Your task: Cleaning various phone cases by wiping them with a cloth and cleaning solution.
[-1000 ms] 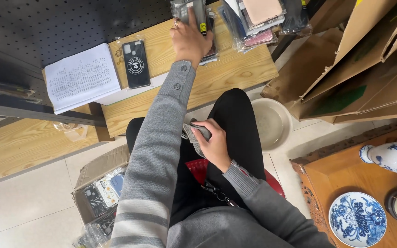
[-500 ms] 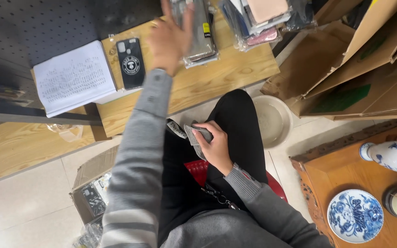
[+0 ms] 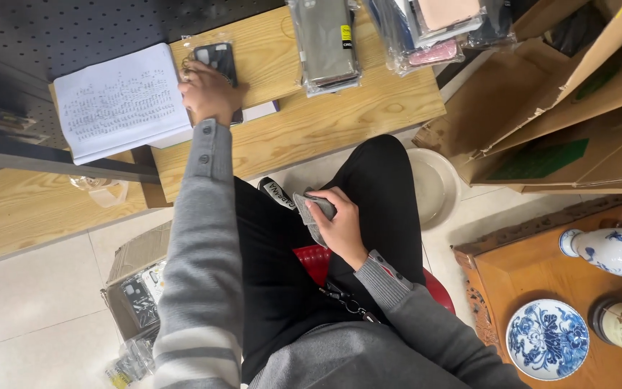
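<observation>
Head view: a bagged dark phone case (image 3: pixel 217 61) beside the open notebook (image 3: pixel 120 101) is pressed under the left hand (image 3: pixel 206 94), a grey case (image 3: pixel 314 212) gripped in the right hand (image 3: pixel 340 227); lifting seems needed next.

Far left, an open notebook (image 3: pixel 120 101) on a wooden table (image 3: pixel 340 122); far, stacked sleeved phone cases (image 3: pixel 325 43). Near right, a blue-and-white plate (image 3: pixel 547 338) and vase (image 3: pixel 610 251); near left, a cardboard box (image 3: pixel 134 277).

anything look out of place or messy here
Mostly tidy. The odd bits: an open cardboard box on the floor by the left sleeve, with small plastic packets spilled out beside it, and a crumpled clear bag lying under the wooden table.
</observation>
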